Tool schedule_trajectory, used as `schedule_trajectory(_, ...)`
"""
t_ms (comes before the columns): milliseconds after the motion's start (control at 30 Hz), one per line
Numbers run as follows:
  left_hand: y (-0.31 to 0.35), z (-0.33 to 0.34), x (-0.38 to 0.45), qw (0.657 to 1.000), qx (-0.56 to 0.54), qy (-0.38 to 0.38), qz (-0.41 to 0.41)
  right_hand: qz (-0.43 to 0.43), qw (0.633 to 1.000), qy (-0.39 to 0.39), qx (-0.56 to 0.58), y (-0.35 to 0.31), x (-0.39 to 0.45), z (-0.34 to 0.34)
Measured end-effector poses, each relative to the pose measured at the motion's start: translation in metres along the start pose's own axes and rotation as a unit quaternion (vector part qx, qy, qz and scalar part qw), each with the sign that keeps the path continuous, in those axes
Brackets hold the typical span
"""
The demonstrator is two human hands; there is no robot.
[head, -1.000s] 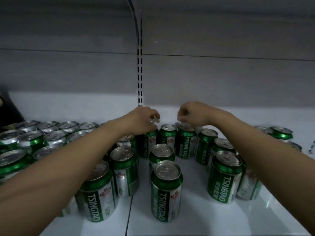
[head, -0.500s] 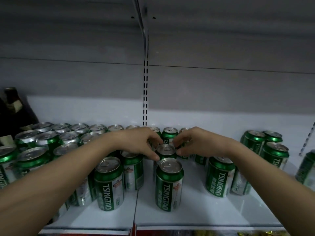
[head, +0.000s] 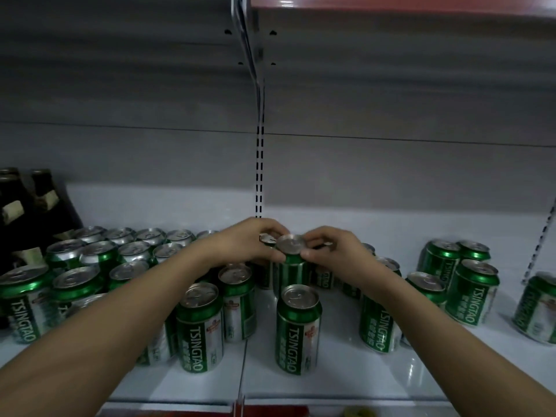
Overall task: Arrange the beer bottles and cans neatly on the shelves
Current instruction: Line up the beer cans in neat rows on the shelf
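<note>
Nearest the shelf's front edge (head: 331, 386) stand two green Tsingtao cans, upright with their labels facing out: the front-left can (head: 200, 326) just left of the seam between the shelf panels and the front-centre can (head: 298, 329) just right of it, with bare white shelf between them, which reads as the start of two forward-facing columns. A little farther back and to the right another upright can (head: 379, 323) is half hidden by the person's right forearm. Beyond the front-centre can, both hands meet on one held can (head: 291, 263): the left hand (head: 246, 245) has its fingers curled round the can's left shoulder just under the rim, and the right hand (head: 331, 251) pinches the right side of the rim with curled fingertips. I judge the two-handed grip is meant to turn or nudge it so it lines up behind the front-centre can; whether it is lifted or resting on the shelf I cannot tell, since the can in front covers its base. To the left, a packed block of cans (head: 90, 266) already sits in tight rows, while a looser group of cans (head: 460, 275) waits at the right. Farthest back at the left, dark beer bottles (head: 27, 203) stand against the grey back panel (head: 150, 145).
</note>
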State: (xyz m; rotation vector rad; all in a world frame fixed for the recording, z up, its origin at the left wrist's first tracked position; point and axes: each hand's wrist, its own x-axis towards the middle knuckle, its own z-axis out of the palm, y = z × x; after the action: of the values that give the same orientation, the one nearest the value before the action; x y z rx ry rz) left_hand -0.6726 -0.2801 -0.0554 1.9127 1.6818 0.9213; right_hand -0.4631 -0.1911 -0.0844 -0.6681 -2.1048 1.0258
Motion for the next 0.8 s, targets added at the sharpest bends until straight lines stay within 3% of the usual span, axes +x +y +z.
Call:
schedule_trajectory(100,0.010,-0.006,-0.003,0.988,-0.152,0.002,-0.003,-0.013,0.997,0.018,0.073,-0.013,0.001,0.000)
schedule_trajectory(233,0.021,-0.005,-0.005,0.969,-0.242,0.047,0.005,0.003,0.984,-0.007,0.176,-0.025,0.002,0.003)
schedule_trajectory(367,0.027,0.003,-0.004,0.962,-0.255,0.095,-0.019,0.009,0.981,0.085,0.175,-0.036,0.008,0.009)
schedule_trajectory(467,0.029,0.005,-0.002,0.979,-0.170,0.116,-0.002,0.012,0.984,0.114,0.136,-0.046,0.010,0.017)
schedule_trajectory(567,0.025,-0.002,-0.005,0.981,-0.153,0.119,0.011,0.026,0.988,0.094,0.123,-0.051,0.010,0.021)
schedule_trajectory(667,0.020,-0.010,-0.009,0.962,-0.250,0.107,0.024,0.038,0.986,0.059,0.149,-0.053,0.009,0.011)
schedule_trajectory(800,0.019,-0.022,-0.012,0.942,-0.325,0.079,0.021,0.063,0.973,-0.055,0.214,-0.047,0.006,-0.004)
